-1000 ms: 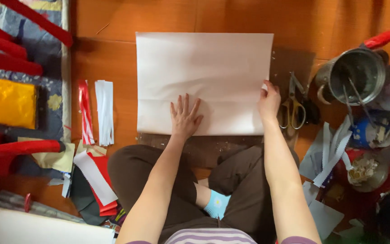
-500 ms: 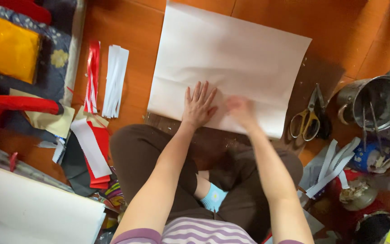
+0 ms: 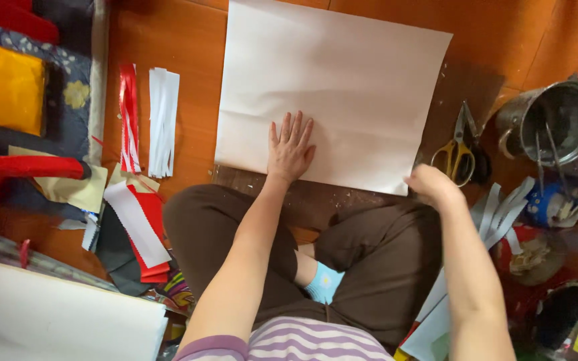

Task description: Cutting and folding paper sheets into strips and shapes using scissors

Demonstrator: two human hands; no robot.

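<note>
Pressing white paper sheet (image 3: 342, 87) flat, left hand (image 3: 290, 148) open, right hand (image 3: 433, 185) grip unclear, beside scissors (image 3: 458, 148)

large white paper sheet (image 3: 342, 87): 1, under left hand (image 3: 290, 148) | yellow-handled scissors (image 3: 458, 148): 1, just beyond right hand (image 3: 431, 184) | round metal pot (image 3: 556, 124): 1, right of right hand | stacks of cut strips: 2, one red-and-white (image 3: 128, 117), one white (image 3: 163, 122), left of left hand

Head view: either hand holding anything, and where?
Nothing gripped. Left hand lies flat on the large white paper sheet near its lower edge; right hand at its corner, empty.
</note>
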